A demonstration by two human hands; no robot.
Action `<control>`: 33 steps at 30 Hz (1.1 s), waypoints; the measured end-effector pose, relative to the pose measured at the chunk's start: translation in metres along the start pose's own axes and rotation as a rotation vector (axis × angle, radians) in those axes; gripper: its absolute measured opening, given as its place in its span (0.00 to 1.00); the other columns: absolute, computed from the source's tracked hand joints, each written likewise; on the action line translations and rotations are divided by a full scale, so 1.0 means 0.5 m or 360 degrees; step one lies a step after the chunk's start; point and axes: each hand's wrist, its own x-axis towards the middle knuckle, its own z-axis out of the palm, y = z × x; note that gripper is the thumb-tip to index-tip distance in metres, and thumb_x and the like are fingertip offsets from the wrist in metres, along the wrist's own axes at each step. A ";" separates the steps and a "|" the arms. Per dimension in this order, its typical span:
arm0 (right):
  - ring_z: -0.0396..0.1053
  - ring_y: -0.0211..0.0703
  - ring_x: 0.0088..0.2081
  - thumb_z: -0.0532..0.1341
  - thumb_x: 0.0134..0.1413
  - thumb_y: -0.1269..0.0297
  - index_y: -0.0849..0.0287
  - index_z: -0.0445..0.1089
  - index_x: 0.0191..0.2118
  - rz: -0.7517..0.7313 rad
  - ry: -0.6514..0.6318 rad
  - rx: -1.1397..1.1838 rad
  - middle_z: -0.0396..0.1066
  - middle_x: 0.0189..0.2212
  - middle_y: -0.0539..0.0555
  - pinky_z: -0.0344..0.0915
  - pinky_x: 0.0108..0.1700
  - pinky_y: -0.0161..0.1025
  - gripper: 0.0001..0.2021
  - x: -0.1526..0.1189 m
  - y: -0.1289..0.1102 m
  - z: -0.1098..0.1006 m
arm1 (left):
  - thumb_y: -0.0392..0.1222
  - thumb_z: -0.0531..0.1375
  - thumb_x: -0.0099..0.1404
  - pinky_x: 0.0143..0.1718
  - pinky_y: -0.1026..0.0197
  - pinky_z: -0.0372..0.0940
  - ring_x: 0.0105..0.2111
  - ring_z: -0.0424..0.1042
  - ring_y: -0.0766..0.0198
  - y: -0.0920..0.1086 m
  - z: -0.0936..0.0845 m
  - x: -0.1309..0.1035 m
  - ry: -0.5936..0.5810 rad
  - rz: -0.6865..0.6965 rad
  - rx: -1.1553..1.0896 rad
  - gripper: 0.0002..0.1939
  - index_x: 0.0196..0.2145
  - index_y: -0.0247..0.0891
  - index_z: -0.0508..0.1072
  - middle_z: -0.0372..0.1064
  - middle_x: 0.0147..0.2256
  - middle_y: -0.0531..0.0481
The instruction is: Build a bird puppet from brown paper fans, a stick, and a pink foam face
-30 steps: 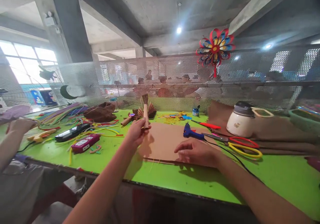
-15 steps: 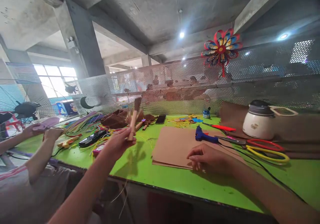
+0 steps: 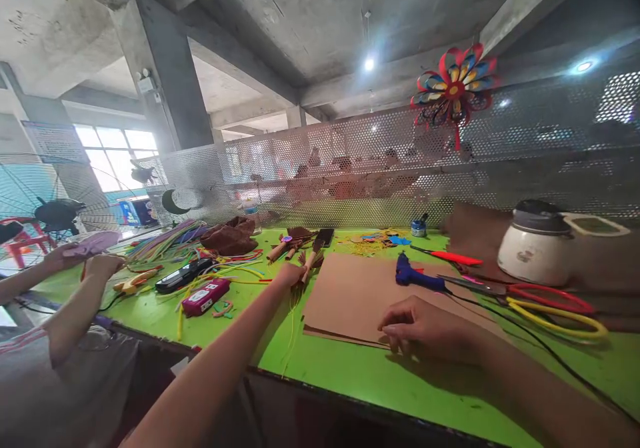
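Note:
My left hand (image 3: 290, 276) is closed around a small rolled brown paper piece (image 3: 311, 263), with a fringed collar and a flat darker top. It holds this low over the green table, just left of a stack of brown paper sheets (image 3: 345, 301). Thin yellow strands (image 3: 291, 331) trail beneath that hand. Similar paper rolls (image 3: 278, 251) with dark leaf-like parts lie just beyond it. My right hand (image 3: 420, 325) rests at the stack's front edge, fingers curled in and thumb near the index fingertip; nothing shows between them. A blue glue gun (image 3: 415, 273) lies on the sheets beyond it.
Scissors (image 3: 555, 311), a red-handled tool (image 3: 455, 258) and a white jug (image 3: 533, 251) stand or lie at right. A glue gun cord (image 3: 535, 348) crosses there. Left are a magenta box (image 3: 206, 297), a black device (image 3: 184, 275) and a co-worker's hands (image 3: 103, 266). A phone (image 3: 325, 237) lies behind.
My left hand has moved right and away from me, lowering the paper roll from upright in the air to near the table. My right hand stays almost where it was.

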 end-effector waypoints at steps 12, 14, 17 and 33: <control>0.68 0.37 0.29 0.61 0.55 0.59 0.65 0.76 0.39 -0.0037 -0.0019 -0.0242 0.75 0.31 0.55 0.63 0.32 0.34 0.14 -0.008 -0.024 0.006 | 0.46 0.58 0.68 0.46 0.49 0.69 0.47 0.70 0.55 0.011 0.024 -0.034 0.0130 -0.0053 0.0588 0.19 0.53 0.35 0.68 0.67 0.51 0.43; 0.68 0.37 0.29 0.61 0.54 0.60 0.65 0.76 0.38 -0.0026 -0.0006 -0.0237 0.75 0.30 0.55 0.63 0.32 0.34 0.13 -0.009 -0.028 0.007 | 0.46 0.58 0.68 0.46 0.49 0.69 0.47 0.71 0.56 0.015 0.025 -0.045 0.0164 -0.0025 0.0636 0.18 0.53 0.35 0.68 0.67 0.51 0.43; 0.68 0.37 0.28 0.61 0.54 0.60 0.66 0.75 0.38 -0.0032 -0.0013 -0.0240 0.75 0.31 0.56 0.64 0.32 0.33 0.13 -0.007 -0.028 0.006 | 0.46 0.58 0.68 0.46 0.49 0.69 0.46 0.71 0.56 0.026 0.016 -0.057 0.0231 0.0019 0.0690 0.18 0.53 0.35 0.68 0.67 0.51 0.43; 0.55 0.32 0.17 0.49 0.58 0.36 0.63 0.71 0.22 -0.0198 0.0534 -0.0191 0.57 0.12 0.46 0.52 0.23 0.33 0.34 0.030 -0.036 -0.009 | 0.51 0.48 0.69 0.26 0.61 0.44 0.23 0.58 0.66 0.247 0.133 -0.185 0.0284 0.1151 0.0634 0.25 0.19 0.37 0.66 0.64 0.20 0.50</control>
